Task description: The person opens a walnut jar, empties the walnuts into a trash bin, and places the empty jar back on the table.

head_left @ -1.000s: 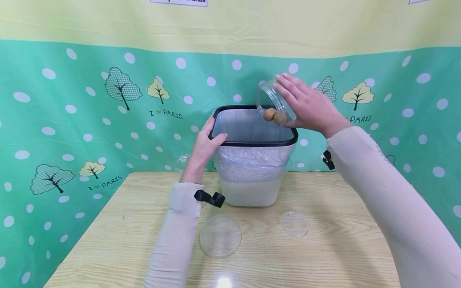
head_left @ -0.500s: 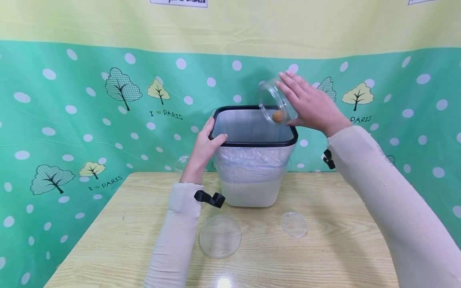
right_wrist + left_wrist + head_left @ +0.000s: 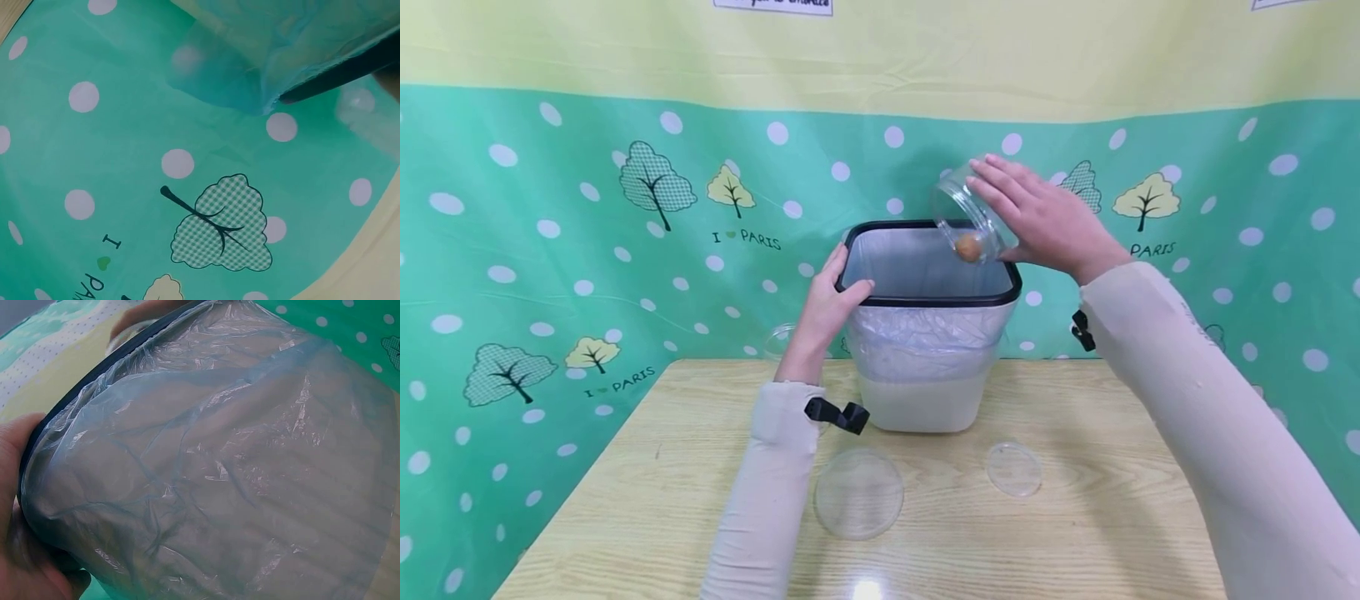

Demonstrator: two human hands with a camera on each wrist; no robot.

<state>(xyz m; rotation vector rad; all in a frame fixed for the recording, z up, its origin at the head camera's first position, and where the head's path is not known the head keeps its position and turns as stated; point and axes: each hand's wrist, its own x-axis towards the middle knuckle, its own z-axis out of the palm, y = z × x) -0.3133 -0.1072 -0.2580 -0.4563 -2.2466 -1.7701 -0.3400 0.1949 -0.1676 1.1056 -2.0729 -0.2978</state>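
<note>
My left hand [image 3: 829,304] grips the left side of the black rim of a white trash bin [image 3: 925,404], thumb over the edge. A thin, bluish see-through liner [image 3: 206,462] hangs down over the bin's outside. Above the bin's right rim, my right hand [image 3: 1037,212] holds a clear round jar [image 3: 955,200] tipped on its side, its mouth facing left over the bin. One brown walnut [image 3: 968,247] lies low in the jar near the mouth. The bottom inside the bin is hidden. In the right wrist view the jar is mostly out of frame.
A large clear round lid [image 3: 859,493] and a smaller clear lid [image 3: 1014,468] lie on the wooden table [image 3: 1112,517] in front of the bin. Behind my left wrist stands another clear container [image 3: 780,337], partly hidden. A green dotted cloth [image 3: 625,275] hangs behind the table.
Two walnuts showed in the tilted jar a second ago; one shows now, and it has shifted left toward the mouth. The jar moved slightly; my left hand stayed on the rim.
</note>
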